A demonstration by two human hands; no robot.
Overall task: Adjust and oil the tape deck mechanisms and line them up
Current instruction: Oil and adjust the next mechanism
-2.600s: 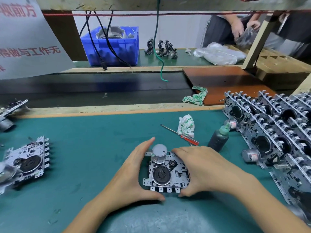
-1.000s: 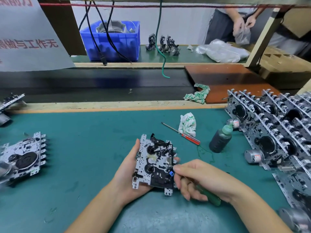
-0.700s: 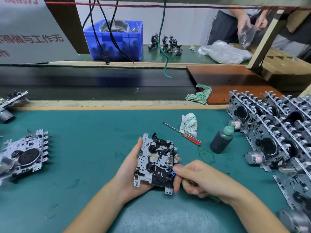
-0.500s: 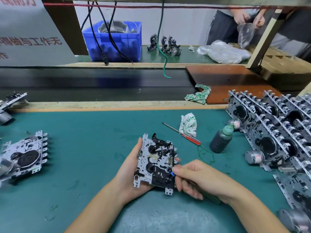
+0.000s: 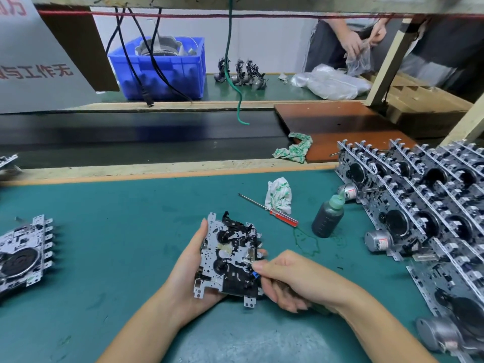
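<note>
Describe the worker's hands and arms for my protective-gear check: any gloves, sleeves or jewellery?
None visible. The left hand and right hand are bare, without gloves, rings or a watch. Both forearms are uncovered to the frame edge, with no sleeve in view.

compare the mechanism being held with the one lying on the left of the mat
The held mechanism is tilted up in the left hand, black levers and two hubs showing; the right hand works at its edge with a tool. The left mechanism lies flat and untouched, its large dark flywheel facing up. Both share perforated silver plates.
</note>
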